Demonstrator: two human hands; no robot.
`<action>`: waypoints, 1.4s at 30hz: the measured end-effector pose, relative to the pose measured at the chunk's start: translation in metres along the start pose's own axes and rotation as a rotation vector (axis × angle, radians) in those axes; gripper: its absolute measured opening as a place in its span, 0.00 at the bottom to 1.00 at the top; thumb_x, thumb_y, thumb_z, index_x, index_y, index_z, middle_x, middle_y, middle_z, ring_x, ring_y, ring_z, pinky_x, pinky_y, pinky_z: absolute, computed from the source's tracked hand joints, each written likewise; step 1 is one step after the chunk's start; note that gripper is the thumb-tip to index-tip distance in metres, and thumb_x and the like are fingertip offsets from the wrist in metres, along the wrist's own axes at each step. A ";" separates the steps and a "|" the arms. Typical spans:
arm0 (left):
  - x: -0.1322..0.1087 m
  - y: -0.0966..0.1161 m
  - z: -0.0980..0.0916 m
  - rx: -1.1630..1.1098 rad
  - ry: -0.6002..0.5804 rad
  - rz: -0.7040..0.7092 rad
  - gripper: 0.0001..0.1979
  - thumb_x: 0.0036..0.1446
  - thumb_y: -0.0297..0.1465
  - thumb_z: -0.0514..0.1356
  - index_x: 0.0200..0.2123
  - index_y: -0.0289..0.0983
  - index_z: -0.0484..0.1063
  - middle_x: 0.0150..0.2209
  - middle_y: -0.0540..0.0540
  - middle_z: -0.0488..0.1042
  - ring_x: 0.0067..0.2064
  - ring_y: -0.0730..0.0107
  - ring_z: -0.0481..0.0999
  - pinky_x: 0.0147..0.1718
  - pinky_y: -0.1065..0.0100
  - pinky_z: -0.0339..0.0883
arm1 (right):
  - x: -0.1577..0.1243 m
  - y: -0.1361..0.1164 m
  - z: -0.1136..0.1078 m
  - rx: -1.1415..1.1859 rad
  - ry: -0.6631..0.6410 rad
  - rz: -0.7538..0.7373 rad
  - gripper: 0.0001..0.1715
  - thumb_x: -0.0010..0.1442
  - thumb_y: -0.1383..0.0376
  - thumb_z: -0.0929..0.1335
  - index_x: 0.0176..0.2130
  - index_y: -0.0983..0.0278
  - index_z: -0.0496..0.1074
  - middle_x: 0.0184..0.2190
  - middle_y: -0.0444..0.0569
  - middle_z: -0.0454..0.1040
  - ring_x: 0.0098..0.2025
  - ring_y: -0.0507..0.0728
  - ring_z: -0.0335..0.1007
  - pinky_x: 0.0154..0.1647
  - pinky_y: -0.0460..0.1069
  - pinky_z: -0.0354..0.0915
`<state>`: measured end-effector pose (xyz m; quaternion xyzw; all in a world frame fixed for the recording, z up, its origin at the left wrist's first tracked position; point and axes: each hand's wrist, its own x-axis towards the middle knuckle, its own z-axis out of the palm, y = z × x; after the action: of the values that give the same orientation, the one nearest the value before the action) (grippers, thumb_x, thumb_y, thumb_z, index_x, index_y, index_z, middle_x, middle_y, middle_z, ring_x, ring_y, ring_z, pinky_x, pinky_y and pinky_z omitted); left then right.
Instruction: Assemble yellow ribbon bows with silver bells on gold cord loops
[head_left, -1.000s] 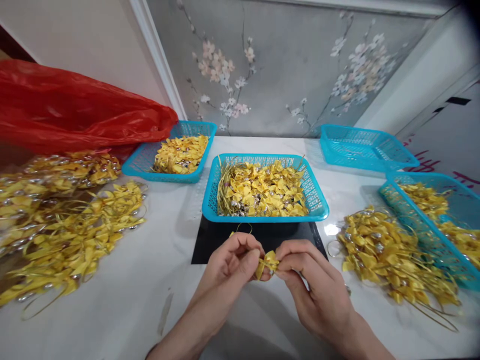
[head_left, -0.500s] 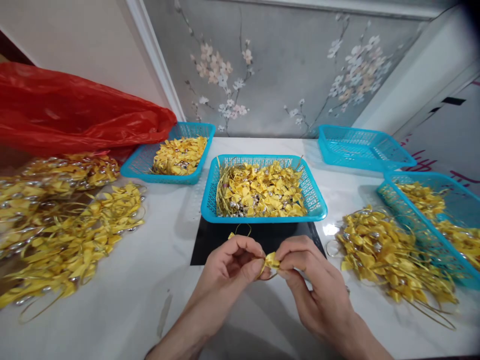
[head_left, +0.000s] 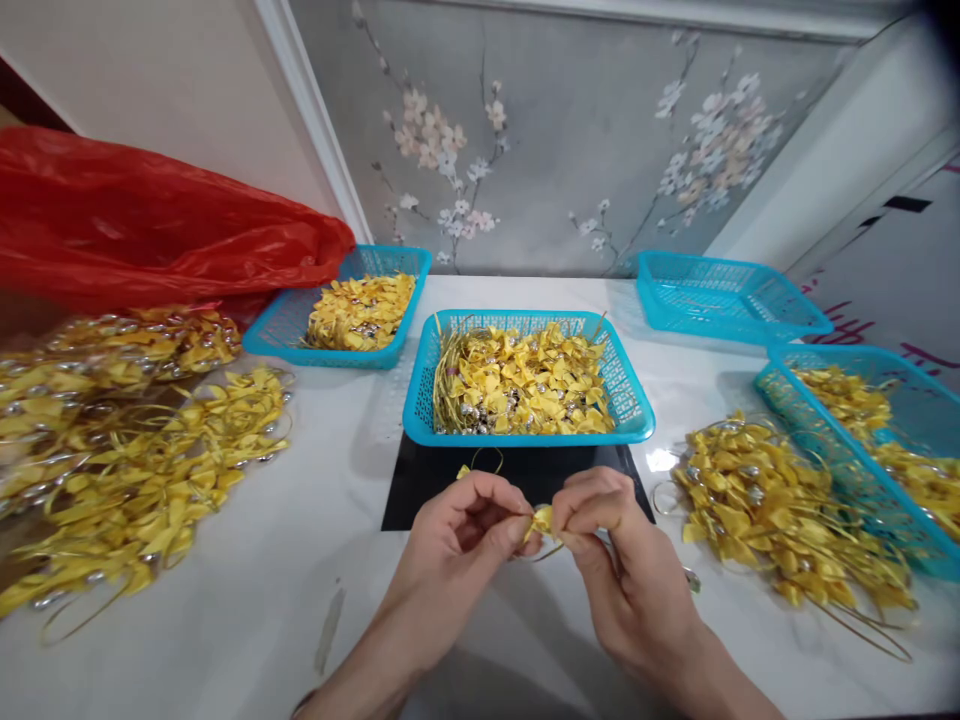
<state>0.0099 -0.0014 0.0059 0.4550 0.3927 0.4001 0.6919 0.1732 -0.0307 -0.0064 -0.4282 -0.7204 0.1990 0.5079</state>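
Both my hands meet low in the middle, above the white table (head_left: 352, 500). My left hand (head_left: 465, 545) and my right hand (head_left: 615, 570) each pinch one side of a small yellow ribbon bow (head_left: 541, 520) with a thin gold cord loop hanging below it. The fingers of both hands are curled closed around the bow. Just beyond them stands a blue basket (head_left: 420, 390) heaped with yellow bows and silver bells, resting on a black mat (head_left: 420, 490).
A heap of yellow bows (head_left: 135, 450) lies on the left, below a red plastic bag (head_left: 150, 220). Another heap of bows (head_left: 780, 510) lies on the right. A back-left basket (head_left: 277, 330) and a right basket (head_left: 922, 400) hold bows; a back-right basket (head_left: 727, 290) looks nearly bare.
My right hand's fingers have closed further over the bow, hiding more of it. Both hands stay in nearly the same place.
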 end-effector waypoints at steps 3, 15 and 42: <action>0.000 0.000 0.000 -0.003 0.005 0.013 0.03 0.56 0.28 0.65 0.32 0.38 0.73 0.28 0.53 0.74 0.31 0.77 0.74 0.33 0.75 0.67 | -0.002 0.000 0.001 0.052 -0.005 0.032 0.14 0.61 0.81 0.59 0.35 0.62 0.59 0.33 0.43 0.68 0.36 0.52 0.64 0.39 0.52 0.58; 0.000 0.003 0.002 0.010 0.016 0.007 0.05 0.56 0.28 0.65 0.30 0.37 0.72 0.28 0.53 0.74 0.30 0.76 0.74 0.32 0.75 0.67 | -0.007 0.000 0.001 0.094 -0.002 0.100 0.12 0.62 0.78 0.60 0.36 0.61 0.60 0.33 0.45 0.68 0.35 0.54 0.64 0.36 0.51 0.61; -0.008 0.001 0.004 0.386 0.181 0.207 0.07 0.53 0.24 0.63 0.32 0.42 0.76 0.33 0.52 0.76 0.34 0.71 0.76 0.33 0.75 0.72 | -0.076 0.044 -0.048 -0.718 -0.185 0.261 0.11 0.67 0.62 0.61 0.38 0.62 0.71 0.30 0.51 0.74 0.29 0.60 0.73 0.26 0.52 0.69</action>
<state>0.0104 -0.0092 0.0088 0.5787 0.4738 0.4256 0.5095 0.2438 -0.0756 -0.0609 -0.6468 -0.7266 0.0351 0.2293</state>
